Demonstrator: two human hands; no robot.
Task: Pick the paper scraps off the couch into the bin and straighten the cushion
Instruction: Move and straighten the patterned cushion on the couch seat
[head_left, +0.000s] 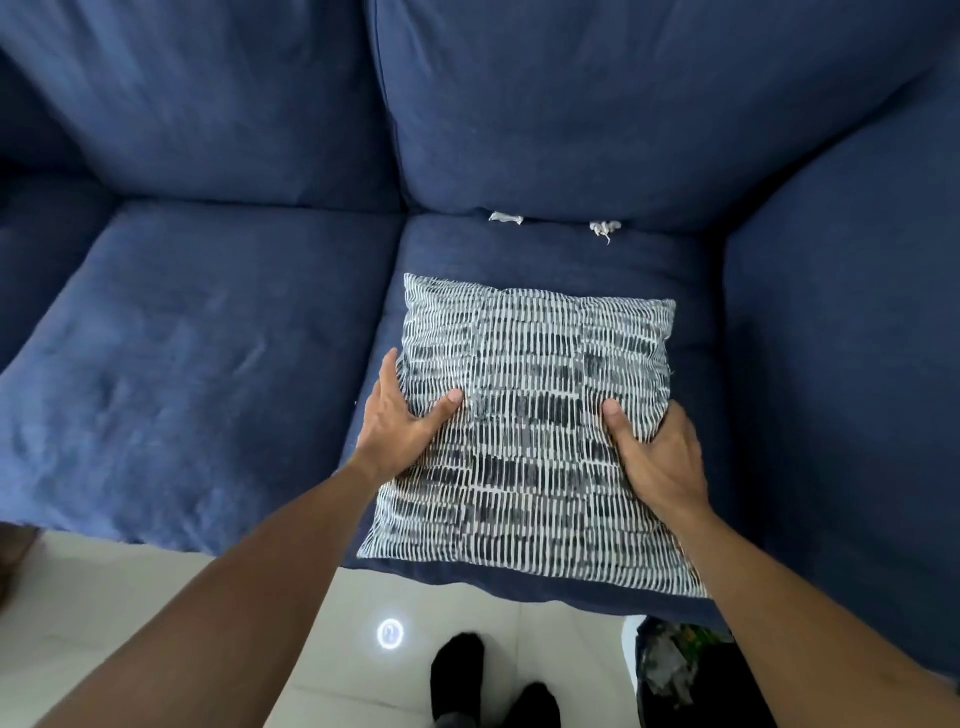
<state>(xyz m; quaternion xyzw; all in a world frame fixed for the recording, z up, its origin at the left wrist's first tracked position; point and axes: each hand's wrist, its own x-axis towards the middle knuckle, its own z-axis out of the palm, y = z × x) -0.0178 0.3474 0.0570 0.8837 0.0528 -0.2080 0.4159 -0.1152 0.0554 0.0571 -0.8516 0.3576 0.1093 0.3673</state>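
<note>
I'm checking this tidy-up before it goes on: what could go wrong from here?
1. Two paper scraps lie at the crease behind the cushion; pushing the cushion back may cover them or wedge them deeper.
2. Both the left hand and right hand grip the cushion, so neither is free for scraps.
3. The bin stands on the floor under the right forearm; a swing might knock it.

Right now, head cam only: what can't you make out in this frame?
- Seat under the cushion: hidden by it, so any scraps there can't be seen.
- Fingers of the left hand and right hand: curled under the cushion's sides.
- Bin: cut off by the bottom edge and crossed by the right forearm; contents blurred.
- Two paper scraps at the seat's back crease: too small to tell shape.
</note>
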